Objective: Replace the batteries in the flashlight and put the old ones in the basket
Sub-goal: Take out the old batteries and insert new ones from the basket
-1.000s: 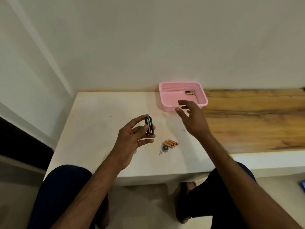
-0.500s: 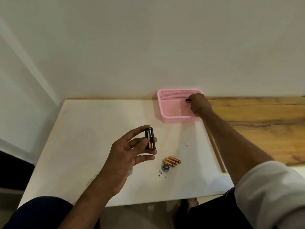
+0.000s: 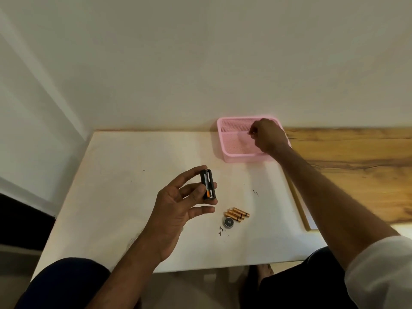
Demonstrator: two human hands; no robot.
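Near the middle of the frame, the left hand [image 3: 176, 210] pinches a black battery holder [image 3: 208, 185] over the white table [image 3: 116, 197]. Lower right of it, three gold batteries [image 3: 237, 214] lie beside a round cap [image 3: 228, 222]. At the upper right, the right hand [image 3: 268, 136] sits curled inside the pink basket [image 3: 240, 157]; what it holds, if anything, is hidden.

The basket [image 3: 243, 157] in front of you was pink plastic, its walls finely perforated, with a dull sheen. The tabletop [image 3: 124, 179] looked matt white, lightly scuffed; the slab [image 3: 356, 166] beside it was smooth, grained wood. The battery holder [image 3: 207, 184] you held was black plastic, the loose batteries [image 3: 237, 214] copper-toned glossy metal. Your sleeve [image 3: 383, 273] was plain white cloth.
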